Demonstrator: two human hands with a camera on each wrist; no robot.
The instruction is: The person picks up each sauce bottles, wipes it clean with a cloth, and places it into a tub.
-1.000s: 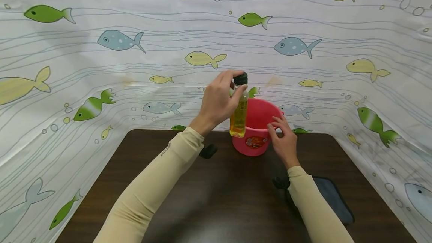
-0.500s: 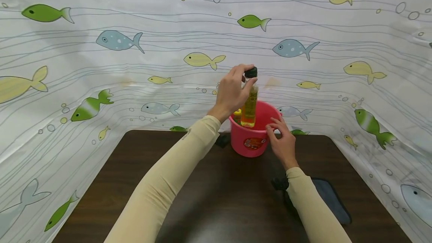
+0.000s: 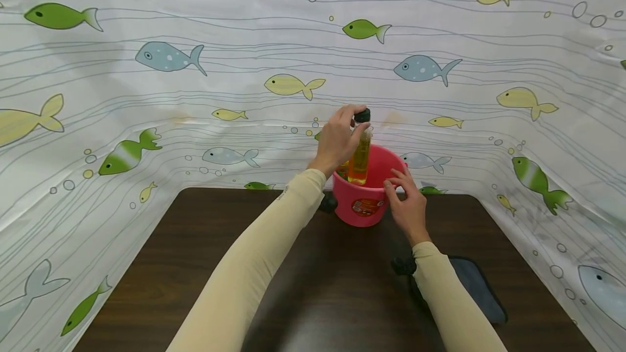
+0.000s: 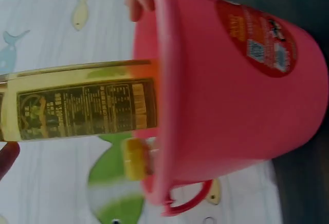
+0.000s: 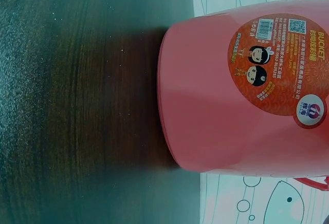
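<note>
My left hand (image 3: 337, 137) grips a bottle of yellow oil (image 3: 360, 156) near its dark green cap. The bottle is upright, its lower end inside the mouth of a pink plastic bucket (image 3: 361, 206); in the left wrist view the front rim hides its base. My right hand (image 3: 409, 202) holds the bucket's right front rim between thumb and fingers, and its fingertips (image 4: 138, 0) show over that rim in the left wrist view. A yellow-capped container (image 4: 134, 160) is inside the bucket, mostly hidden behind the wall. The right wrist view shows the bucket's round red label (image 5: 282, 64).
The bucket stands at the back of a dark wooden table (image 3: 205, 265). A dark grey, black-edged flat tray or pad (image 3: 476, 289) lies under the right forearm. A white fish-print sheet (image 3: 235, 80) surrounds the table at the back and both sides.
My left hand has carried the oil bottle right, from in front of the bucket to over its mouth, then slightly down into it. My right hand has stayed on the rim.
</note>
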